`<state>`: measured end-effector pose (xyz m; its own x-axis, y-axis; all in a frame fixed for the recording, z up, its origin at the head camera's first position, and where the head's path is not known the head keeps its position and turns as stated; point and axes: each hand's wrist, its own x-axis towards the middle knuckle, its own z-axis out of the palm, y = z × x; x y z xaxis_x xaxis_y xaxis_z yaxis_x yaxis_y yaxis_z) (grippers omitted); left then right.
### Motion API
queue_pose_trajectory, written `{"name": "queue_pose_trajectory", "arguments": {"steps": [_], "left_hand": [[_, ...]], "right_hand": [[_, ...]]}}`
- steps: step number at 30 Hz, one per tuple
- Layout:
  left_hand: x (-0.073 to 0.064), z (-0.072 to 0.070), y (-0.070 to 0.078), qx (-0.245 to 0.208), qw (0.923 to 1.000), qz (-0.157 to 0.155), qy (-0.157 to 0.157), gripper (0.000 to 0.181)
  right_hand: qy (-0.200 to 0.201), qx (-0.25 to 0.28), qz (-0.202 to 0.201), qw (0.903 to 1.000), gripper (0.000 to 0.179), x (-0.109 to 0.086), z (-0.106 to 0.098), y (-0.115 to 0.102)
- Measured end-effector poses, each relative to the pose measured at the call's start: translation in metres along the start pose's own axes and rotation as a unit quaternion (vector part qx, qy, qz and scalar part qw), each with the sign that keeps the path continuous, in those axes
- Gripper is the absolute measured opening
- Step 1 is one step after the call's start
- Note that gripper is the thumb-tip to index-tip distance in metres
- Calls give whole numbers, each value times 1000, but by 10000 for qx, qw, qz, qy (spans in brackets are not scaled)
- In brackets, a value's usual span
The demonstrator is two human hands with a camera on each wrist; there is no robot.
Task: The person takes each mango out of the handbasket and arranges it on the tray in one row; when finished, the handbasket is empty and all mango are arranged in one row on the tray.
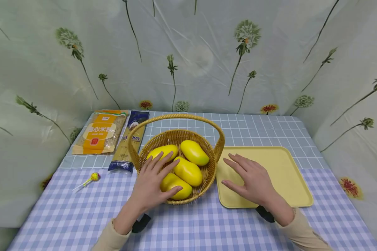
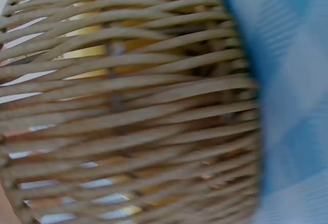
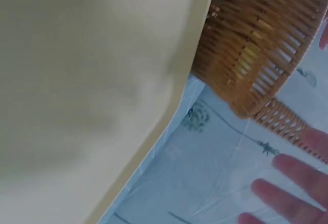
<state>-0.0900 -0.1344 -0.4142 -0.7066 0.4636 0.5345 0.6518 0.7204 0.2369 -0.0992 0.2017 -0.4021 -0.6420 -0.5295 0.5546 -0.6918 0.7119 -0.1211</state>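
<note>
A woven basket (image 1: 212, 177) with a tall arched handle (image 1: 176, 116) holds several yellow mangoes (image 1: 188, 171). My left hand (image 1: 150, 186) is spread over the basket's near left side, its fingers overlapping the mangoes in the head view. Close in the left wrist view is the basket's woven wall (image 2: 128, 111). To the basket's right, my right hand (image 1: 251, 177) hovers with loosely spread fingers over a yellow tray (image 1: 279, 164). In the right wrist view its fingertips (image 3: 292, 170) show near the basket handle, holding nothing.
At the back left lie an orange-labelled food packet (image 1: 100, 134) and a long blue-ended pasta packet (image 1: 128, 143). A wrapped lollipop (image 1: 94, 176) lies in front of them on the checked tablecloth (image 1: 201, 230). A flower-printed curtain (image 1: 201, 69) hangs behind the table.
</note>
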Motion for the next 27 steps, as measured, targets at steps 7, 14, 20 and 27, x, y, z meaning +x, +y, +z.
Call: {"name": "queue_pose_trajectory", "arguments": {"steps": [7, 14, 20, 27], "left_hand": [[-14, 4, -8, -830, 9665, -43, 2430, 36], [-20, -3, -11, -1614, 9095, -1016, 3693, 19], [-11, -9, -10, -2635, 8562, -2479, 3688, 30], [-10, 8, -38, -3928, 8160, -3143, 2848, 40]], "right_hand": [[1012, 646, -755, 9899, 45, 20, 7, -11], [1105, 1048, -1145, 9817, 32, 37, 16, -18], [996, 1278, -1343, 9776, 26, 52, 21, -24], [450, 1457, -1187, 9811, 30, 66, 25, -32]]}}
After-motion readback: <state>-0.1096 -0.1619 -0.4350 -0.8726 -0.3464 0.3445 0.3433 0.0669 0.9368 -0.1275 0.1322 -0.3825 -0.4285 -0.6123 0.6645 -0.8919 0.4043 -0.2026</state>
